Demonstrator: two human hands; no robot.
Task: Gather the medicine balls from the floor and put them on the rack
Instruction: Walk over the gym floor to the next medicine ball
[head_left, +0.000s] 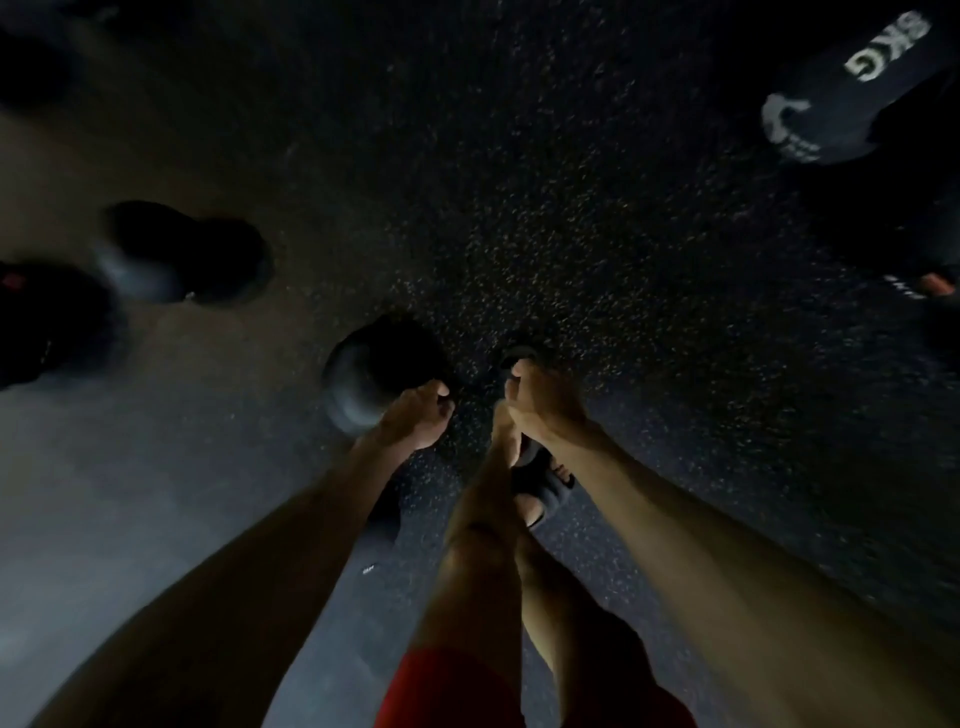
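I look straight down at a dark speckled floor. A black medicine ball sits just ahead of my feet, and my left hand grips its near right side with curled fingers. My right hand is curled round a small dark curved thing that looks like a handle; the dim light hides the rest of it. More black balls lie around: one at the left, one at the left edge, and one marked 8KG at the top right. No rack is in view.
My bare legs, red shorts and a dark sandal are below the hands. Another dark ball with a red mark lies at the right edge. The floor is paler towards the left.
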